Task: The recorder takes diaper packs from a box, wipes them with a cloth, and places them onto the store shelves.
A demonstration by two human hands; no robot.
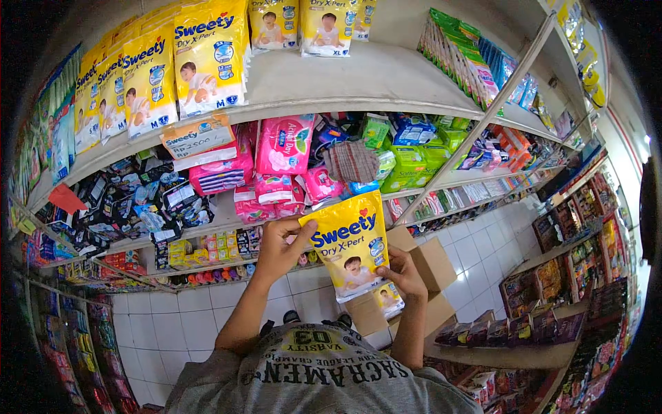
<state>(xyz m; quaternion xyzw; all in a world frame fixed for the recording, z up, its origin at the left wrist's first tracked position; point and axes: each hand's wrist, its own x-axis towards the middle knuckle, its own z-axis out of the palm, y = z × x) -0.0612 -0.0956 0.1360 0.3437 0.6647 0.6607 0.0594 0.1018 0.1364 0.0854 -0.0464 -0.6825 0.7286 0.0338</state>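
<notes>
A yellow Sweety diaper pack (pixel 351 248) is held up in front of my chest, its printed front facing me. My left hand (pixel 284 248) pinches its upper left corner between thumb and fingers. At the lower right edge, my right hand (pixel 402 271) grips the same pack, thumb on the front. Below the pack stands an open cardboard box (pixel 364 313) on the floor, with another yellow pack (pixel 389 299) showing in it. More yellow Sweety packs (pixel 212 62) stand in rows on the upper shelf ahead, at the left and centre.
Pink sanitary pad packs (pixel 284 145), green packs (pixel 408 165) and a plaid cloth item (pixel 351 161) crowd the middle shelf. A price sign (pixel 197 137) hangs from the upper shelf's edge (pixel 289 106). A diagonal metal post (pixel 478 119) crosses at right. Display racks (pixel 517 352) stand lower right.
</notes>
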